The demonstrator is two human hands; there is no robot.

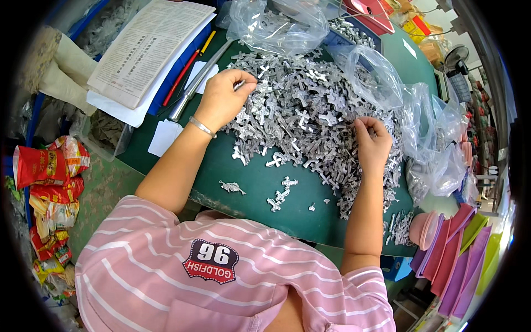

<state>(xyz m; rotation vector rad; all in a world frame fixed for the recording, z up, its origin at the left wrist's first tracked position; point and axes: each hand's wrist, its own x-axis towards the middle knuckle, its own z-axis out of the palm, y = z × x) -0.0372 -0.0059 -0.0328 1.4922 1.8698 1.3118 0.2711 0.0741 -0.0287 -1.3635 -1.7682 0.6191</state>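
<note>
A large heap of small silver-grey metal crosses (310,110) covers much of the green table (249,205). My left hand (224,97), with a metal bangle at the wrist, is over the heap's left edge. Its thumb and fingers are closed on a small metal piece (239,84) whose shape is mostly hidden. At the heap's right side, my right hand (374,143) has its fingertips pinched together; what they hold, if anything, is hidden. Nearer to me lie a fish-shaped metal piece (233,188), a short line of joined or touching crosses (282,195) and a few tiny bits.
Left of the heap lie a tapered metal rod (202,77), a red pen (181,77) and printed sheets (146,50). Clear plastic bags (370,77) border its far and right sides. A pink cup (423,229) stands right of several small metal parts (399,227).
</note>
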